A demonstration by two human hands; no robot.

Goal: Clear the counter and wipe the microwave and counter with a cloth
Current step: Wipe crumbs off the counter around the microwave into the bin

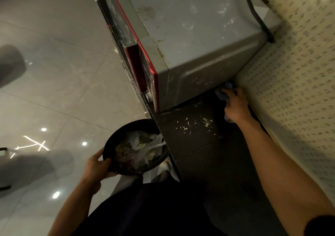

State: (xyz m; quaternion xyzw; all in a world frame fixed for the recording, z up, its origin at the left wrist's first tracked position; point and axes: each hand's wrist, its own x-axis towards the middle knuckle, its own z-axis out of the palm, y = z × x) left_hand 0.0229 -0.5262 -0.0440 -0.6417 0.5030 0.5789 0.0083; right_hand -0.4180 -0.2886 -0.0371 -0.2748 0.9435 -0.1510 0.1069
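A dark table [208,154] runs from the lower middle of the frame up to the centre right. On its right stands a pale wall [290,90] covered in a small repeating pattern. Glossy light floor tiles [63,81] fill the left half of the frame and reflect several bright spots of light.

One microwave [190,27] stands on the table at the top centre. Its grey top is stained and its door edge is trimmed in red. One black cable [257,16] hangs down behind it at the upper right.

The right arm reaches up along the wall. The right hand [235,107] is clenched round the one blue cloth [222,92], which lies on the table at the microwave's rear corner, close to the wall. Many small pale crumbs [195,125] are scattered on the table just left of that hand, in front of the microwave.

At the lower left centre, the left hand [97,166] grips the rim of one black bowl [111,145], thumb over the edge. The bowl is beside the table's edge, above the floor, and holds crumpled clear plastic and food scraps.
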